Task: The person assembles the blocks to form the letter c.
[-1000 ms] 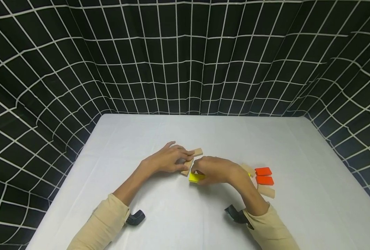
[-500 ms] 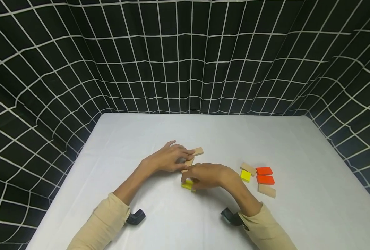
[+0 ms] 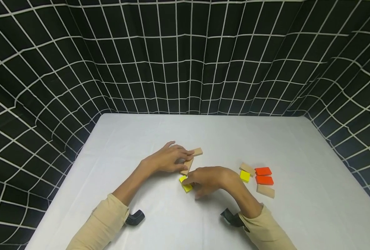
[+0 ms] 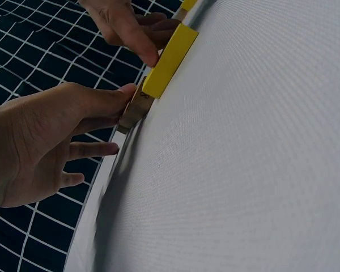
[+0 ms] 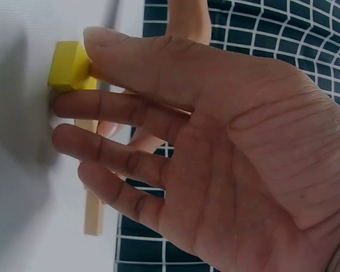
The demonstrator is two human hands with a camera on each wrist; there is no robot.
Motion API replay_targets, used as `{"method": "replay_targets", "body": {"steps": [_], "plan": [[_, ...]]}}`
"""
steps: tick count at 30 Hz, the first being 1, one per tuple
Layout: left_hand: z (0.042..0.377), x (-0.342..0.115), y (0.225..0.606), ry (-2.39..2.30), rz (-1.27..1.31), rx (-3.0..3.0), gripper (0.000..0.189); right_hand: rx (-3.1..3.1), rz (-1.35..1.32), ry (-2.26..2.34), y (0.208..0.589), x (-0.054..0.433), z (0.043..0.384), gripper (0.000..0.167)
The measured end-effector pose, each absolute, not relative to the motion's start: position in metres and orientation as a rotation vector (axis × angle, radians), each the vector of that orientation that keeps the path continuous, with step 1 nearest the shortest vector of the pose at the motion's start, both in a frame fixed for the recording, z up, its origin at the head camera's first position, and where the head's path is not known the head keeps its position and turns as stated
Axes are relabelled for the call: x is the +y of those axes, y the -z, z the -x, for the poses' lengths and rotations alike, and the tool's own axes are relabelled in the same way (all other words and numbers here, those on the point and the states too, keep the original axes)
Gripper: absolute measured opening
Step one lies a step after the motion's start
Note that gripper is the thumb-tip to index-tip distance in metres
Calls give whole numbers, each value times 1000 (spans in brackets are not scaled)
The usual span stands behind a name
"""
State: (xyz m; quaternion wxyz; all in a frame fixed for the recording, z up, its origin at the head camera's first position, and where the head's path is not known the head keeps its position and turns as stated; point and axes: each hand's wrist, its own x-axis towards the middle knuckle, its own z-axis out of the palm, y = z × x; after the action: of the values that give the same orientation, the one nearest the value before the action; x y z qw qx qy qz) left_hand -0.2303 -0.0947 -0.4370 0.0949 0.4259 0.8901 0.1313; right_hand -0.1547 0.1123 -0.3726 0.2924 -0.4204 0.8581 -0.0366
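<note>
My left hand (image 3: 169, 158) holds a plain wooden block (image 3: 188, 166) flat on the white table, its thumb at the near end and fingertips at the far end. A second wooden block (image 3: 198, 151) lies just beyond those fingertips, angled to the right. Near the first block's close end lies a yellow block (image 3: 187, 188), also seen in the left wrist view as a yellow bar (image 4: 170, 62). With a fingertip my right hand (image 3: 208, 178) touches the top of the yellow block. Its thumb stands apart from the block, and the other fingers reach out loosely in the right wrist view.
To the right lie two red blocks (image 3: 264, 180), a small yellow block (image 3: 244, 176) and two wooden blocks (image 3: 265, 191). A black curved device sticks out at each sleeve cuff. Dark cloth with a white grid (image 3: 185, 69) hangs behind the table (image 3: 135, 132).
My right hand has brought the yellow block leftward and turned it slantwise by the wooden block's near end. Its thumb has come off the block. My left hand stays in place.
</note>
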Motion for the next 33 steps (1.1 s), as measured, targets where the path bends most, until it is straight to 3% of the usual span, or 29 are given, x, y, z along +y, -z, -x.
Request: {"method": "replay_targets", "body": {"steps": [3,10,25,33], "plan": [[230,-95,437,-404,-1263,2635,50,2300,1135,76,374,113,155,33],[230,-94,437,-426,-1273,2631,50,2332,1046,67,374,115,153,54],[230,-94,438,-407,-1294,2631,49,2333,1091,40,374,114,152,36],[230,-94,438,-400,-1276,2634,49,2329,1063,42,374,114,153,44]]}}
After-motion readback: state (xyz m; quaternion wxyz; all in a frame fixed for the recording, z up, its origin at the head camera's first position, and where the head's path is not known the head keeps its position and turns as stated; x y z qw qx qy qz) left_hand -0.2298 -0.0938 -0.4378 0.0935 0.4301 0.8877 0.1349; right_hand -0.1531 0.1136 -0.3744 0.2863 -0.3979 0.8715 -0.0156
